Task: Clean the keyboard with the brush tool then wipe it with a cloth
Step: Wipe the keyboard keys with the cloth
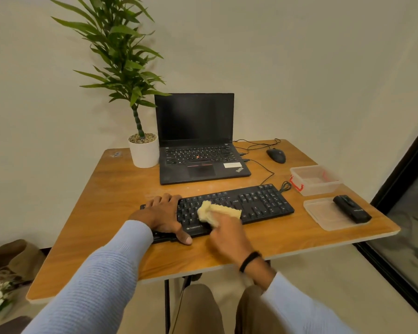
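The black keyboard (258, 203) lies across the front half of the wooden bench (106, 225), a little turned, with its right end further from the person. On its middle keys lies a crumpled yellow cloth (217, 212). The right hand (227, 233) grips this cloth from the near side, its fingers curled round it and pressing it on the keys (this hand is blurred). The left hand (162, 215) rests flat over the left end of the keyboard, its fingers (155, 201) stretched to the far edge and the thumb at the near edge, holding nothing.

The black brush tool (351, 209) lies on a clear plastic lid (323, 216) just to the right of the keyboard. Behind the lid stands a clear box (314, 179) with red clips. Further back are an open laptop (198, 150) with a dark screen, a black mouse (276, 155) at its right, and a plant in a white pot (144, 153) at its left.
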